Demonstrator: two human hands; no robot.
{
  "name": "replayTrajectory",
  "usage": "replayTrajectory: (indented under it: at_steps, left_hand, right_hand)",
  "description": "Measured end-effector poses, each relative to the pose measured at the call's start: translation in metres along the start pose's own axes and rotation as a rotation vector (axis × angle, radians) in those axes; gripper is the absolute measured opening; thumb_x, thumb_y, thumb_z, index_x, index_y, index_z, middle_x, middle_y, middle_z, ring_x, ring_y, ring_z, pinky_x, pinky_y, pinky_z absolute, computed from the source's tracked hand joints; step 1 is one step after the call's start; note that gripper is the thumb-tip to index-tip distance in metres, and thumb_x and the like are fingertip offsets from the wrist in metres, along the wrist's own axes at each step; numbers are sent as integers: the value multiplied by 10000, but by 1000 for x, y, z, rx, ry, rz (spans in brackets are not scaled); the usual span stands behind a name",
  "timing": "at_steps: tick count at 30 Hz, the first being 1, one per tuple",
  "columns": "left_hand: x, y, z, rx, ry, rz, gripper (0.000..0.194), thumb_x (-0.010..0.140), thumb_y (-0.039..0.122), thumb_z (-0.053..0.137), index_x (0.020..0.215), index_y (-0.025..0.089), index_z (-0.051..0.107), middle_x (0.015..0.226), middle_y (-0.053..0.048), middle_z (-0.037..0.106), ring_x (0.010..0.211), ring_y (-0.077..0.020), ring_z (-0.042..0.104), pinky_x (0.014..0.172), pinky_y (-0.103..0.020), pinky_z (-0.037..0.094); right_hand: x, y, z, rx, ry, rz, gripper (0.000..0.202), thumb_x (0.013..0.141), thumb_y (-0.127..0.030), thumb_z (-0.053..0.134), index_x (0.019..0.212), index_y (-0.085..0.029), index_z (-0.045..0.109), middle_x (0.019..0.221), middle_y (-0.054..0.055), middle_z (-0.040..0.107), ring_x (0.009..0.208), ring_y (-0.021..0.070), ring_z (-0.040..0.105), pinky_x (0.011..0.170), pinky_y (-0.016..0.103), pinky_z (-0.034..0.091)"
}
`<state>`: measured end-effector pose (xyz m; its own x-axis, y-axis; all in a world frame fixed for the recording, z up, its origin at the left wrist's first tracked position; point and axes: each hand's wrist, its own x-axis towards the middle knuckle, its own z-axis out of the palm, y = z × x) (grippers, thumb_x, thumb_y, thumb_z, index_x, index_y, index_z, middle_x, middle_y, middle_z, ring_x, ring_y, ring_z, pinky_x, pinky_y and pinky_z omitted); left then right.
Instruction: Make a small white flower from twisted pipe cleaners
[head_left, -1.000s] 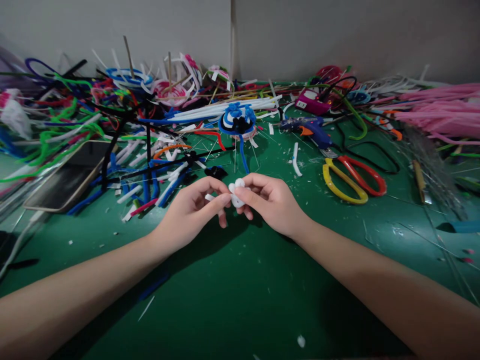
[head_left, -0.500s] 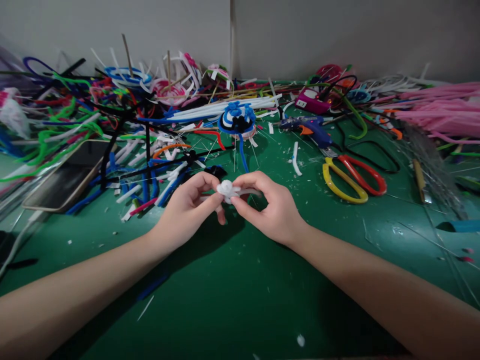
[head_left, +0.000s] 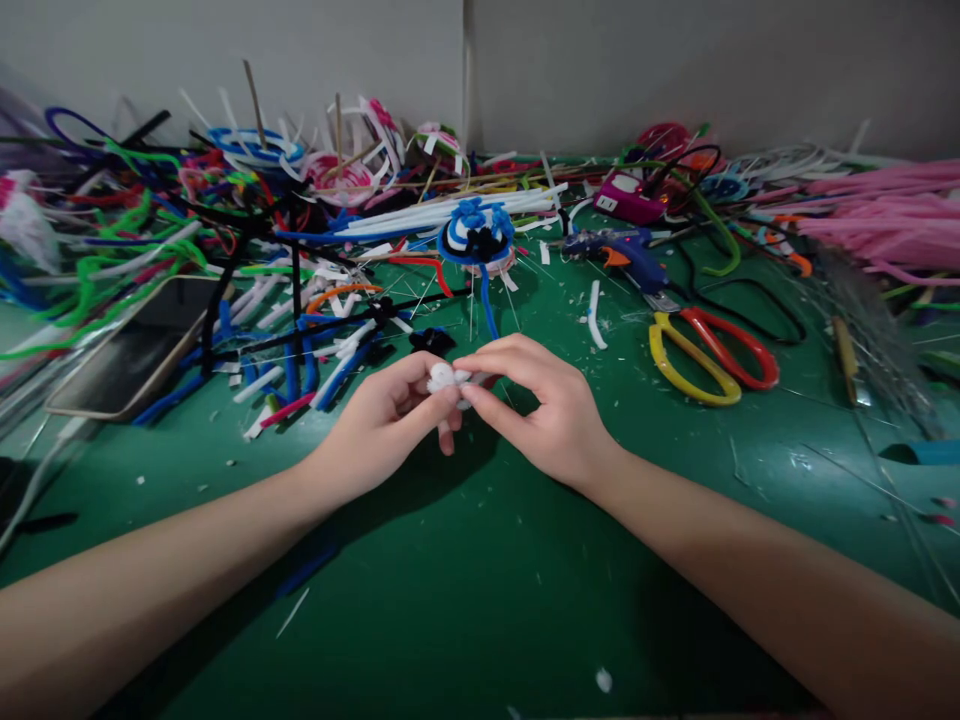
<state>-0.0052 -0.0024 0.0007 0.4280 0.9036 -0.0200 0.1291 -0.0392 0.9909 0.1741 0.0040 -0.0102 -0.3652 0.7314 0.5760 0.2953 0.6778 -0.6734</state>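
A small knot of white pipe cleaner (head_left: pixel 442 377) is pinched between both hands over the green table. My left hand (head_left: pixel 390 415) grips its left side between thumb and index finger, the other fingers curled beneath. My right hand (head_left: pixel 544 410) pinches its right side with thumb and fingertips, covering part of it. Just beyond the hands stands a blue, white and black pipe cleaner piece (head_left: pixel 477 235) with a blue stem. Beside it, a small black fuzzy piece (head_left: pixel 433 341) lies close to my left fingers.
Scissors (head_left: pixel 697 355) with yellow and red handles lie right, below a blue glue gun (head_left: pixel 626 257). A phone (head_left: pixel 142 345) lies left, its cable attached. Heaped pipe cleaners line the back; pink ones (head_left: pixel 885 225) are at far right. The green table (head_left: pixel 450 600) bears scraps.
My right hand's fingers have shifted left and closed over more of the white piece, which has turned slightly. My left hand keeps its pinch. The view has moved a little.
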Motion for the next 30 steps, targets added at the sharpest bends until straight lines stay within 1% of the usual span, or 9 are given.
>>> replayTrajectory:
  at_steps: [5,11,17,24,30]
  left_hand:
    - [0,0,1,8,15,-2,102,907,250,502,849,168,517,670,41,582,538,-78,599,567,-208,500]
    - [0,1,2,11,40,-28,107,907,253,504,831,178,506,657,40,593,537,-81,595,558,-210,493]
    - [0,3,3,30,28,-51,105,890,275,518,848,179,506,642,29,595,525,-102,587,539,-230,488]
    - [-1,3,4,46,16,-50,119,890,283,515,862,168,509,653,22,585,534,-99,579,542,-225,488]
    - [-1,2,4,37,12,-46,112,893,278,511,864,170,509,654,22,585,539,-101,582,540,-226,487]
  right_hand:
    - [0,-1,-1,-71,29,-13,173,866,-164,563,1015,-136,647,982,83,630,949,155,584,838,309,485]
    - [0,1,-2,-132,75,15,161,853,-134,547,976,-163,646,954,72,635,953,175,575,847,341,472]
    - [1,2,-2,-134,56,61,167,834,-112,535,934,-213,624,944,45,638,943,186,578,843,363,459]
    - [0,3,-1,-114,27,76,182,809,-82,537,914,-202,624,930,46,635,930,188,581,837,358,451]
    - [1,4,0,-85,9,84,167,807,-90,544,907,-198,622,923,44,628,909,182,587,819,351,453]
